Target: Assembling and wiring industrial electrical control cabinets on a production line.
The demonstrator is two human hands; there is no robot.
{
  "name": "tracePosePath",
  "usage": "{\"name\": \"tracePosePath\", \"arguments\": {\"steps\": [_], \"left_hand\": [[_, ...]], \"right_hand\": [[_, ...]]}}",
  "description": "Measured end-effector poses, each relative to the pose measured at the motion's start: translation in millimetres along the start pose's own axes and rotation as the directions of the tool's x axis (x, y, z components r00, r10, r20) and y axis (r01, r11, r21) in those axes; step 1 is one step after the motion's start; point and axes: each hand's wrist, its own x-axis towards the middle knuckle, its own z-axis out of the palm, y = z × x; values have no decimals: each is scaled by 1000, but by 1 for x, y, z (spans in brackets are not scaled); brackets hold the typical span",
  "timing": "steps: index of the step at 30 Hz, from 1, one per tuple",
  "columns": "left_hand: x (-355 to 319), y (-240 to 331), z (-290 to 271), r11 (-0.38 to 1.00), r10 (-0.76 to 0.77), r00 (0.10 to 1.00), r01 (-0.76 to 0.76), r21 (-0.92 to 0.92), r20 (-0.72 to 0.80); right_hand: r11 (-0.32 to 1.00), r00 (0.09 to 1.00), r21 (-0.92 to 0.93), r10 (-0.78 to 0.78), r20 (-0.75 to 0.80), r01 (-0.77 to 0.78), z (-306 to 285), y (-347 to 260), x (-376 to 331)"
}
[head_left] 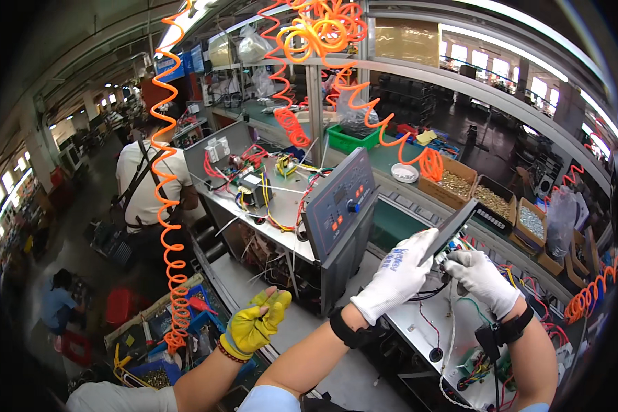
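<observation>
My left hand point(397, 275), in a white knit glove, grips a dark flat panel point(456, 221) and holds it tilted above an open metal chassis point(419, 323). Bundled at the panel's back are small connectors and coloured wires point(453, 247). My right hand point(484, 280), gloved in white too, has its fingers closed at that wiring; what they pinch is too small to make out. Black, white, red and green wires hang from there into the chassis. To the left stands another unit, its dark control panel point(340, 206) bearing a blue knob and red buttons.
A co-worker's yellow-gloved hand point(257, 323) is left of my left forearm. Another person point(147, 178) stands farther left. Bins of screws point(496, 199) line the right bench; a green bin point(353, 137) stands at the back. Orange coiled hoses point(165, 172) hang overhead.
</observation>
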Motion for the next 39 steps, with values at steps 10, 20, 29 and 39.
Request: {"name": "tracePosePath", "arguments": {"steps": [10,20,29,39], "left_hand": [[-4,-5,0,989,57,992,-71,-127,-110],[13,-26,-9,772,-195,977,98,-628,-88],[-2,12,-16,953,236,971,-226,201,-27],[-2,1,-26,955,231,972,-220,197,-34]], "right_hand": [[776,936,-561,-353,-9,288,-8,-67,-142],[693,657,-680,-631,-413,239,1,5,-323],[974,-674,76,-90,-733,-213,88,146,-601],[996,-911,22,-70,-406,-86,151,160,-730]]}}
